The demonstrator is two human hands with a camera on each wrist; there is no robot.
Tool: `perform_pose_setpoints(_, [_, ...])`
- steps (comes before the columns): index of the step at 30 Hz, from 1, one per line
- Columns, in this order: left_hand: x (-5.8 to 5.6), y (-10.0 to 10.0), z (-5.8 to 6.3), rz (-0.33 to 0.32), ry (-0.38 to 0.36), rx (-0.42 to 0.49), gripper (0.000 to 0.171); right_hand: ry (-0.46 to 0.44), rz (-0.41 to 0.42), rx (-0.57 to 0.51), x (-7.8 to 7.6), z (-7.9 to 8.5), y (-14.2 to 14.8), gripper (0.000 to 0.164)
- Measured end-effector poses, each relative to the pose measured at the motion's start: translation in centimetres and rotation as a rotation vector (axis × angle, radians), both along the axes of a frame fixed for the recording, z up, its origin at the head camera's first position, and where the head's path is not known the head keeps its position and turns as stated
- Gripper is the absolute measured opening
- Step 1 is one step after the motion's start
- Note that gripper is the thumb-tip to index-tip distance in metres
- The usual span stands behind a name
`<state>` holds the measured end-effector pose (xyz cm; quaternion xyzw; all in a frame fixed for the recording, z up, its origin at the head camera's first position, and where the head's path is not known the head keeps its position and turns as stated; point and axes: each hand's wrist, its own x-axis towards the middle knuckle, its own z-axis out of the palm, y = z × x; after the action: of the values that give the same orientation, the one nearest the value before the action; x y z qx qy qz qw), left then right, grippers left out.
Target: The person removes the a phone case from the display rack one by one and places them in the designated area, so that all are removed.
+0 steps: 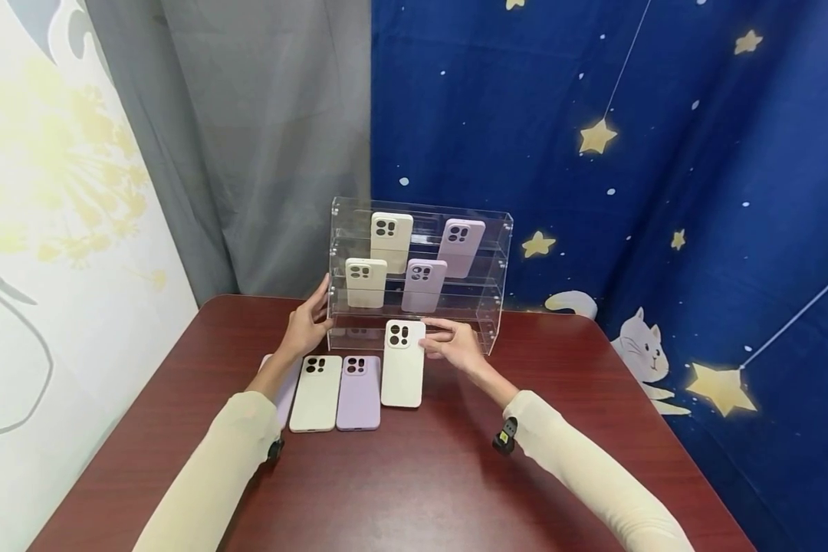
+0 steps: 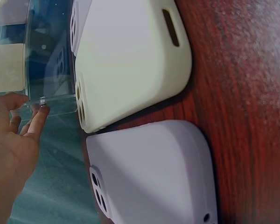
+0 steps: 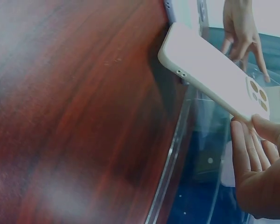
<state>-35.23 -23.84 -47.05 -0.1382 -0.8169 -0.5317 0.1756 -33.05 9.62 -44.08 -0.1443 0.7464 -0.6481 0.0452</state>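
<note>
My right hand (image 1: pixel 455 346) pinches a cream phone case (image 1: pixel 403 368) by its upper right edge, thumb on the camera side and fingers behind. The case is tilted, its lower end toward me, in front of a clear acrylic display stand (image 1: pixel 490 307). In the right wrist view its camera cutouts (image 3: pixel 259 95) lie close to the thumb. At the stand's left side, my left hand (image 1: pixel 307 330) holds the side panel between thumb and fingers. That hand (image 2: pixel 14 144) shows at the panel's edge in the left wrist view.
Two cream cases (image 1: pixel 366 284) (image 1: pixel 391 238) and two lilac ones (image 1: pixel 424 286) (image 1: pixel 461 247) stand on the tiers. On the dark red table (image 1: pixel 441 483) lie a cream case (image 1: pixel 316 395), a lilac case (image 1: pixel 359 395) and another lilac case (image 1: pixel 287 391), partly behind my left forearm. Curtains hang behind.
</note>
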Motion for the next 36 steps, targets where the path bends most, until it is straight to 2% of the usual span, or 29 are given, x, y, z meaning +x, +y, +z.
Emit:
perform_pose_setpoints(9, [-0.3, 0.0, -0.1, 0.011, -0.017, -0.005, 0.098, -0.027, -0.004, 0.062, -0.3, -1.5, 0.0, 0.049])
perform_pose_setpoints(20, [-0.1, 0.0, -0.1, 0.016, -0.031, -0.008, 0.1, -0.046, 0.01, 0.166, -0.5, -2.9, 0.3, 0.046])
perform_pose_setpoints(31, [-0.2, -0.1, -0.3, 0.018, -0.011, -0.022, 0.099, -0.095, 0.05, 0.208, -0.8, -4.1, 0.4, 0.044])
perform_pose_setpoints(36, [-0.2, 0.1, -0.2, 0.025, -0.023, -0.015, 0.098, -0.088, 0.027, 0.228, -0.7, -4.4, 0.0, 0.04])
